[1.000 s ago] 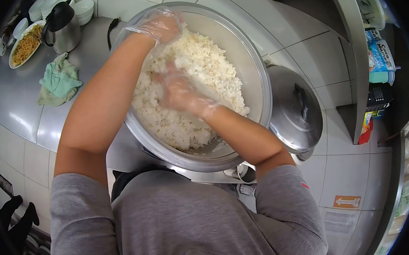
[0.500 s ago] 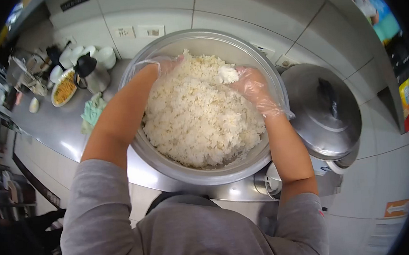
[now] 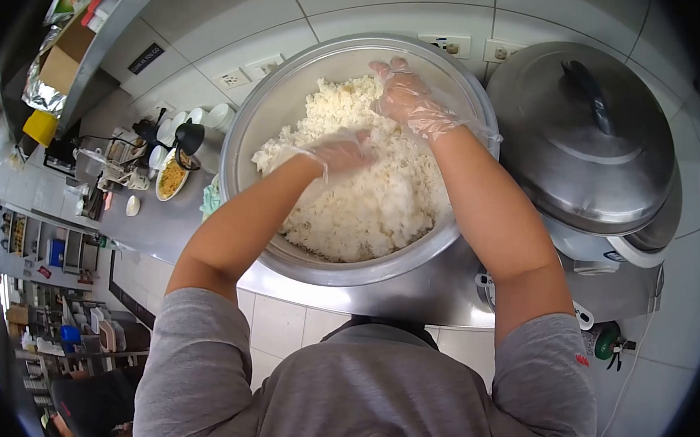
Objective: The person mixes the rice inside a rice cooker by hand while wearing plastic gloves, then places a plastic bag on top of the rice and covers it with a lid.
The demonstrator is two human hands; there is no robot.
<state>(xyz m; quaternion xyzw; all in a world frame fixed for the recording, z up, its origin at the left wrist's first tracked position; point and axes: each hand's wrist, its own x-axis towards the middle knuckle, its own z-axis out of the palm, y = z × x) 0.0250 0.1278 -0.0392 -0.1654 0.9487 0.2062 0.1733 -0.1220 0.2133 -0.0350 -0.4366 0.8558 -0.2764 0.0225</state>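
White cooked rice point(image 3: 366, 209) is heaped in a wide metal basin point(image 3: 236, 157). Clear plastic gloves cover both hands. My left hand point(image 3: 344, 152) is low over the middle of the rice, and motion blur smears its fingers. My right hand point(image 3: 400, 91) is at the upper right edge of the heap, inside the basin, its fingers apart and bent with no clump of rice visible in them.
A large lidded pot point(image 3: 596, 144) stands right of the basin. To the left are a thermal jug point(image 3: 207, 151), a plate of noodles point(image 3: 172, 179), white cups point(image 3: 219, 116) and a green cloth point(image 3: 210, 197). Another person point(image 3: 95, 407) is at the lower left.
The camera view has shifted and turned. My left hand has moved from the basin's upper left towards the middle of the rice; my right hand has moved up, and the white clump beside it is gone.
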